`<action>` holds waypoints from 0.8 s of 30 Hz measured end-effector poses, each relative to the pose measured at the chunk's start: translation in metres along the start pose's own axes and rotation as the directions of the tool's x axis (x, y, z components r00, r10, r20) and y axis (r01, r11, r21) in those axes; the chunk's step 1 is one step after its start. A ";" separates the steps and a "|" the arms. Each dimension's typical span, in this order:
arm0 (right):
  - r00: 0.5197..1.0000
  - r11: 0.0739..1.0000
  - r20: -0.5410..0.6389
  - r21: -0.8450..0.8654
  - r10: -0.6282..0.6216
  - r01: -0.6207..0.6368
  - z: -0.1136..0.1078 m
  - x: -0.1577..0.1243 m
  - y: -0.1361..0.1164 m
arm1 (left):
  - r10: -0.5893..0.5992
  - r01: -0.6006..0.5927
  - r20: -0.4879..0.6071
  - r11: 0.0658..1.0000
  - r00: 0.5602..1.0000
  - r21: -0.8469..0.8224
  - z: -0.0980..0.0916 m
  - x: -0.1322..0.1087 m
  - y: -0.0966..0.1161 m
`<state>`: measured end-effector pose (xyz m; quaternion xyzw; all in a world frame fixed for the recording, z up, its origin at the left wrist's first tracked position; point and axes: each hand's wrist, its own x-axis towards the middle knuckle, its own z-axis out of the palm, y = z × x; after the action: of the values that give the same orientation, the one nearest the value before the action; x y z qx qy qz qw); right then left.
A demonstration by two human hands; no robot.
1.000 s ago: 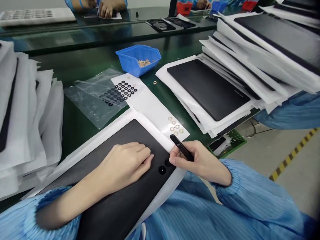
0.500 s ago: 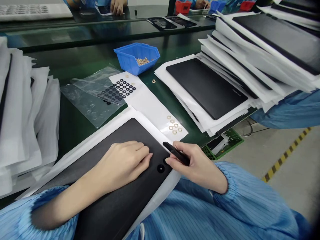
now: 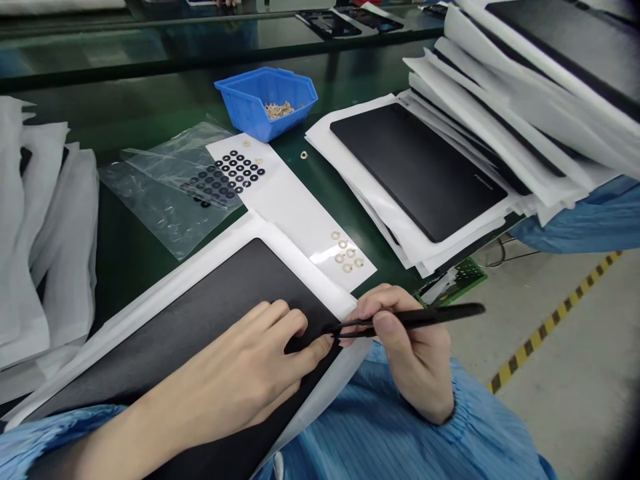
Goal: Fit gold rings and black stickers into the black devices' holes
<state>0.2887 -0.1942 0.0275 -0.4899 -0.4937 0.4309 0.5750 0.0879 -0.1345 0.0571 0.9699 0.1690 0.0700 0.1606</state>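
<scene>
My right hand (image 3: 413, 353) is closed around black tweezers (image 3: 430, 316); their pointed tips aim left, low over the edge of a black flat panel (image 3: 235, 287). My left hand (image 3: 250, 370) rests palm down on that panel. One of its fingers stretches out to the tweezer tips, while others are bent; I see nothing held in it. The round black pads seen on this edge earlier are now hidden behind my fingers. Under the panel lies a white foam sheet (image 3: 280, 230). Beyond it is a white backing strip (image 3: 295, 200) with black rings and several tan rings.
A blue bin (image 3: 240, 100) of small tan pieces stands behind the strip, near a clear plastic bag (image 3: 160, 200). Foam-wrapped panels are stacked at left (image 3: 55, 240) and right (image 3: 500, 113). Another black panel (image 3: 415, 170) tops the nearer right pile. A green board (image 3: 465, 280) sits below the bench edge.
My right hand has turned the tweezers so their tips point left at the panel's edge. My left hand has slid right, its finger now beside the tips. The view has shifted.
</scene>
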 end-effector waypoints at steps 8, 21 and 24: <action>0.990 0.996 -0.134 -0.085 -0.033 0.021 0.011 0.000 -0.001 | 0.002 -0.002 0.004 1.000 1.000 0.018 0.000 -0.001 -0.001; 0.971 0.998 -0.240 -0.063 0.003 -0.019 0.019 -0.004 0.003 | 0.023 -0.024 0.008 0.999 1.000 0.022 0.000 -0.002 -0.001; 0.971 0.997 -0.237 -0.079 -0.004 -0.016 0.019 -0.004 0.003 | 0.024 -0.024 0.012 0.999 1.000 0.027 0.001 -0.001 -0.002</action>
<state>0.2696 -0.1949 0.0247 -0.5619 -0.4368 0.3510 0.6084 0.0865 -0.1335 0.0558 0.9743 0.1575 0.0639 0.1475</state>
